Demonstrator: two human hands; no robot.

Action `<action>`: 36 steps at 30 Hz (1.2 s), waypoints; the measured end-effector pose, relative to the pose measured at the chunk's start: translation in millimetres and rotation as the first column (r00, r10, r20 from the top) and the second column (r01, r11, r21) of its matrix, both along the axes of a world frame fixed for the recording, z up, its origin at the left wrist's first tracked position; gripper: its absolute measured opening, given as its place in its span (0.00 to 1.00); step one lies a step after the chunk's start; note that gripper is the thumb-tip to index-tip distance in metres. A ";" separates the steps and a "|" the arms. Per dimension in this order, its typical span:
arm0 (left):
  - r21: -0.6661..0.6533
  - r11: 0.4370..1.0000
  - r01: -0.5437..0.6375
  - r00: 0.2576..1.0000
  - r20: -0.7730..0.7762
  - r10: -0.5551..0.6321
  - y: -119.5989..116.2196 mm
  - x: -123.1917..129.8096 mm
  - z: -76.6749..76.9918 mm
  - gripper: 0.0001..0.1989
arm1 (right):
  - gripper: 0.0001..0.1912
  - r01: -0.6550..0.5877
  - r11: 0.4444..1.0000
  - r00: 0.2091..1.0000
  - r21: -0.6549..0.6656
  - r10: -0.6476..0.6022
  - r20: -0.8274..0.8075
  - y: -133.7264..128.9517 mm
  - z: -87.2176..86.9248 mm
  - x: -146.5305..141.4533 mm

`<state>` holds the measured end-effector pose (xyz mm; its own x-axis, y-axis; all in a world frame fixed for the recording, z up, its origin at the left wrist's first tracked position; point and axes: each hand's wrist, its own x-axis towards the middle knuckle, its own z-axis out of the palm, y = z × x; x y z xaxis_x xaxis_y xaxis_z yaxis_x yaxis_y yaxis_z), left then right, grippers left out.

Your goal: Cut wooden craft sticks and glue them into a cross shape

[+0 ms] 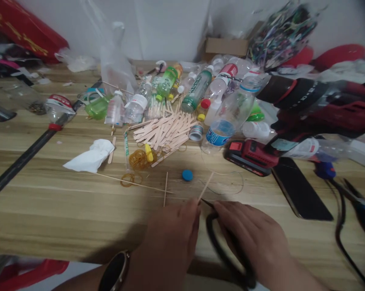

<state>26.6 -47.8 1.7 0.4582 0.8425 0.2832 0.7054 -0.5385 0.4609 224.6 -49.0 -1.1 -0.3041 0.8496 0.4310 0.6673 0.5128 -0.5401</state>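
My left hand (pixel 176 222) is closed around a thin wooden stick (pixel 205 186) that points up and to the right. My right hand (pixel 252 234) grips a pair of scissors (pixel 223 254) with black loop handles. Their dark pointed tip lies close to the stick; whether the blades touch it, I cannot tell. Just beyond my left hand, another short stick (pixel 166 184) crosses a long thin skewer (pixel 140 185). A blue bottle cap (pixel 187 175) sits a little past my hands.
A pile of craft sticks (pixel 165 129) and rubber bands (pixel 138 159) lie mid-table, with several plastic bottles (pixel 197 89) behind. To the right are a red cordless drill (pixel 255 155), a black phone (pixel 300 188) and pliers (pixel 362 210). A crumpled tissue (pixel 93 155) lies left.
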 end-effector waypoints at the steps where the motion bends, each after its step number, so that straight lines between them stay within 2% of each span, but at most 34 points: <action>1: 0.024 1.000 0.011 1.000 -0.021 -0.011 0.1 0.1 -1.6 0.14 | 0.10 0.012 0.998 1.000 -0.054 -0.014 -0.022 0.8 2.1 -0.8; 2: 0.076 0.997 0.031 0.998 -0.061 -0.026 0.9 0.4 -3.3 0.15 | 0.09 0.022 0.982 0.996 -0.187 -0.038 -0.079 2.0 5.4 -2.7; 3: 0.142 0.988 0.057 0.993 -0.110 -0.042 2.3 0.8 -5.1 0.17 | 0.09 0.003 0.930 0.983 -0.367 -0.071 -0.171 3.5 9.3 -5.3; 4: 0.213 0.973 0.088 0.987 -0.153 -0.055 4.4 1.2 -6.6 0.17 | 0.11 -0.052 0.830 0.950 -0.556 -0.131 -0.284 5.1 13.4 -8.4; 5: 0.288 0.950 0.116 0.981 -0.184 -0.064 6.8 1.5 -7.9 0.17 | 0.13 -0.146 0.693 0.890 -0.706 -0.219 -0.399 6.6 17.3 -11.6; 6: 0.356 0.924 0.138 0.978 -0.195 -0.071 9.5 1.7 -8.7 0.16 | 0.15 -0.257 0.555 0.811 -0.791 -0.320 -0.489 7.6 20.5 -14.4; 7: 0.394 0.907 0.151 0.979 -0.189 -0.080 12.2 1.7 -9.1 0.16 | 0.16 -0.350 0.461 0.735 -0.815 -0.404 -0.544 8.2 22.9 -16.6; 8: 0.396 0.906 0.150 0.981 -0.174 -0.087 14.7 1.5 -8.8 0.17 | 0.17 -0.417 0.401 0.682 -0.816 -0.455 -0.572 8.1 24.5 -17.8; 9: 0.366 0.922 0.125 0.987 -0.138 -0.078 16.8 1.0 -8.0 0.18 | 0.17 -0.457 0.375 0.660 -0.807 -0.465 -0.590 7.4 25.4 -18.0; 10: 0.295 0.952 0.078 0.995 -0.087 -0.054 18.4 0.3 -6.6 0.19 | 0.17 -0.460 0.384 0.672 -0.801 -0.439 -0.597 6.1 25.8 -16.9; 11: 0.182 0.983 0.020 1.000 -0.024 -0.016 19.4 -0.6 -4.5 0.20 | 0.17 -0.417 0.430 0.713 -0.801 -0.392 -0.581 4.3 25.8 -14.5; 12: 0.035 0.999 -0.036 0.998 0.049 0.034 19.8 -1.6 -1.9 0.19 | 0.17 -0.332 0.502 0.771 -0.798 -0.344 -0.537 2.3 25.6 -10.7; 13: -0.125 0.990 -0.071 0.988 0.129 0.087 19.6 -2.5 1.1 0.18 | 0.17 -0.222 0.582 0.832 -0.783 -0.306 -0.463 0.4 25.1 -5.6; 15: -0.411 0.911 -0.038 0.944 0.283 0.168 17.5 -3.8 7.5 0.15 | 0.15 0.006 0.706 0.912 -0.709 -0.295 -0.287 -1.9 23.4 7.5; 16: -0.514 0.858 0.006 0.919 0.341 0.198 15.9 -3.9 10.5 0.15 | 0.15 0.065 0.732 0.929 -0.678 -0.292 -0.226 -2.0 22.1 15.1; 18: -0.635 0.767 0.090 0.873 0.421 0.246 12.3 -2.8 15.4 0.14 | 0.14 0.088 0.740 0.953 -0.667 -0.257 -0.158 0.1 18.8 30.4; 20: -0.698 0.703 0.133 0.843 0.453 0.290 9.0 -0.8 19.3 0.14 | 0.13 0.088 0.736 0.978 -0.671 -0.193 -0.084 3.3 15.3 43.8; 22: -0.733 0.662 0.154 0.834 0.455 0.311 6.7 0.8 22.5 0.15 | 0.11 0.091 0.738 0.994 -0.669 -0.108 0.016 5.7 12.3 54.2; 25: -0.751 0.632 0.190 0.868 0.430 0.250 4.8 0.3 25.5 0.15 | 0.10 0.106 0.727 0.991 -0.679 -0.019 0.135 6.2 7.5 65.0; 29: -0.765 0.613 0.200 0.921 0.360 0.149 2.1 -3.4 22.2 0.15 | 0.13 0.183 0.746 0.960 -0.640 0.004 0.280 7.3 -4.2 76.0; 32: -0.797 0.585 0.150 0.961 0.258 0.104 -0.3 -6.4 16.1 0.15 | 0.18 0.226 0.814 0.938 -0.535 -0.033 0.346 12.2 -17.0 85.1; 36: -0.822 0.556 0.122 0.981 0.185 0.058 -2.0 -10.6 10.9 0.13 | 0.22 0.214 0.947 0.903 -0.238 -0.099 0.418 17.9 -27.8 94.5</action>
